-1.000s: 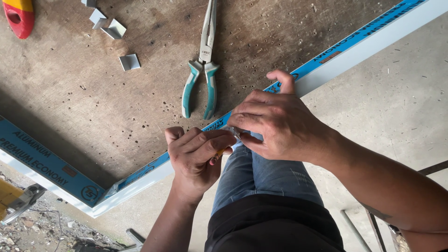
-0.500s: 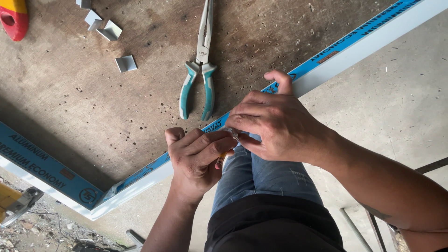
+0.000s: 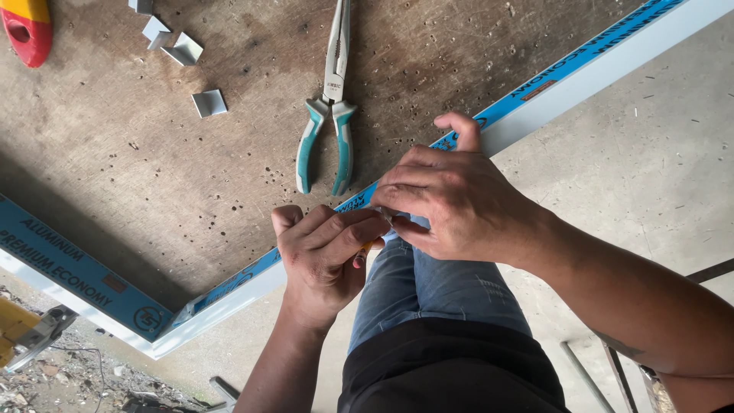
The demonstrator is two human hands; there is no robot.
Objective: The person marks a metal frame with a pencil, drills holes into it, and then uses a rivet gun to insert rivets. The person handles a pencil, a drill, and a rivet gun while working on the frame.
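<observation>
Pinching a small metal piece (image 3: 384, 218) between left hand (image 3: 325, 256) and right hand (image 3: 451, 203), both clenched, at bench's near edge; frame strip (image 3: 535, 95) running diagonally beneath, pliers (image 3: 329, 115) just beyond.

The small grey piece (image 3: 386, 216) pinched between the left hand (image 3: 325, 256) and right hand (image 3: 451, 203) is mostly covered by fingers; its shape cannot be told. The same hands hide a stretch of the blue-taped frame (image 3: 535, 84), which runs out at the top right edge. The pliers (image 3: 330, 115) lose their tips at the top edge. The red and yellow tool (image 3: 23, 27) is cut off at the corner.
</observation>
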